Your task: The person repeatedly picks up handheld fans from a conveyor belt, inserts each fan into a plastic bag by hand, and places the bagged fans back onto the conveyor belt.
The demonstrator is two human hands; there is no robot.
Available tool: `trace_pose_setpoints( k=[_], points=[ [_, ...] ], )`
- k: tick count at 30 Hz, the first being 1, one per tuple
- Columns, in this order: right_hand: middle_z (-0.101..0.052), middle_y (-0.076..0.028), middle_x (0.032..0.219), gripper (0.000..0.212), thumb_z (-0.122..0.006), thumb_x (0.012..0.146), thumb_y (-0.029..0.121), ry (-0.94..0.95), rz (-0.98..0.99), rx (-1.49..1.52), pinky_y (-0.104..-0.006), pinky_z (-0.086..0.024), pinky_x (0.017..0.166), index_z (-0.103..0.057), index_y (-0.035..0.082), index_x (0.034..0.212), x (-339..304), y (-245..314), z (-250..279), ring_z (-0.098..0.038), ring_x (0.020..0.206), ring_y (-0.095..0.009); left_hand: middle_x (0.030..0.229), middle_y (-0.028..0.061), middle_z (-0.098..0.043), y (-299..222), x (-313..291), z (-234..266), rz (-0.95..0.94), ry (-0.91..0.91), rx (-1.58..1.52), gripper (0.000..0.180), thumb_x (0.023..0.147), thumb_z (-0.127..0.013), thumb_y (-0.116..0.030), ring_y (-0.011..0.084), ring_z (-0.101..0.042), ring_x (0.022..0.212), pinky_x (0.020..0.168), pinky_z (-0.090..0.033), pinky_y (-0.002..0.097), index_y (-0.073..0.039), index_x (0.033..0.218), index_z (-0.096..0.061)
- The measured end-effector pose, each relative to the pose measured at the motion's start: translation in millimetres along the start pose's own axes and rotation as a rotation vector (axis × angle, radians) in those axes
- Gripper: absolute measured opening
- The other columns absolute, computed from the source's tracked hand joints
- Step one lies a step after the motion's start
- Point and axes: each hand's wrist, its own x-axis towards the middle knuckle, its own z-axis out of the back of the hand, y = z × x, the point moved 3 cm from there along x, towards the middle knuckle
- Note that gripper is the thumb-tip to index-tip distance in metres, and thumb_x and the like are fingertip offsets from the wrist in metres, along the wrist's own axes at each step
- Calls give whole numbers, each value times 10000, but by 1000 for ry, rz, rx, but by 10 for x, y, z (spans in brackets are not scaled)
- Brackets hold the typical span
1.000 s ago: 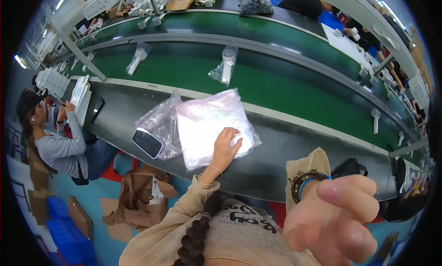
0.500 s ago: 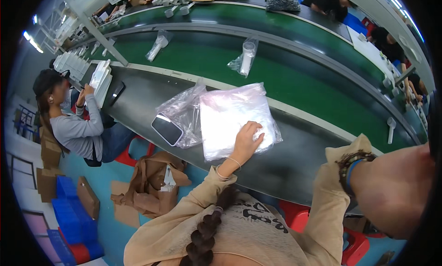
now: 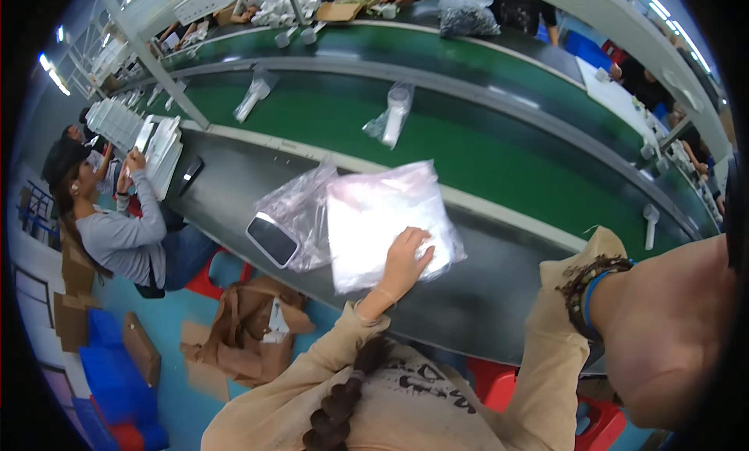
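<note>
My left hand (image 3: pixel 404 262) lies on a stack of clear plastic bags (image 3: pixel 359 225), its fingers resting flat on the top with the thumb apart. The stack sits on the dark worktop, shiny and whitish with a pinkish tint along its far edge. Close to the camera at the right, my right hand (image 3: pixel 663 326) is raised, with a beaded bracelet and a blue band at the wrist. Its fingers are out of sight. Left of the stack lies crumpled clear plastic (image 3: pixel 308 217), with a phone (image 3: pixel 273 240) at its near edge.
Beyond the worktop (image 3: pixel 484 295) runs a green conveyor belt (image 3: pixel 328 123) carrying bagged white parts (image 3: pixel 395 115). A seated person (image 3: pixel 125 240) holds white pieces at the left. A brown paper bag (image 3: pixel 253 330) stands on the floor, and a red stool (image 3: pixel 493 385) is beside me.
The view has shifted a little, so the worktop and belt appear lower and further left. My left hand stays on the bag stack; my right hand stays raised.
</note>
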Motion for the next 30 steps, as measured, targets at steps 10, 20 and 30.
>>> trace_pose_setpoints(
  k=[10,20,30],
  points=[
    [-542,-81,997,300,-485,949,140,30,193,-13,-369,-323,793,-553,57,1229,210,39,-115,-443,918,-221,913,101,-598,-29,-52,32,36,9,3,240,750,-742,-13,234,-585,738,676,-495,320,-33,963,-633],
    [-543,-81,982,284,-485,946,135,114,169,-47,-367,-318,803,-560,42,1204,433,131,101,-441,913,-214,924,100,-603,-12,-53,43,30,0,-19,247,747,-745,-12,232,-588,742,683,-498,325,-33,961,-624],
    [-545,-81,967,269,-485,943,130,184,158,-139,-366,-313,814,-567,27,1179,614,91,-115,-439,909,-206,925,106,-603,-37,2,34,26,22,7,237,763,-735,-12,241,-604,768,706,-500,324,-20,970,-619]
  ],
)
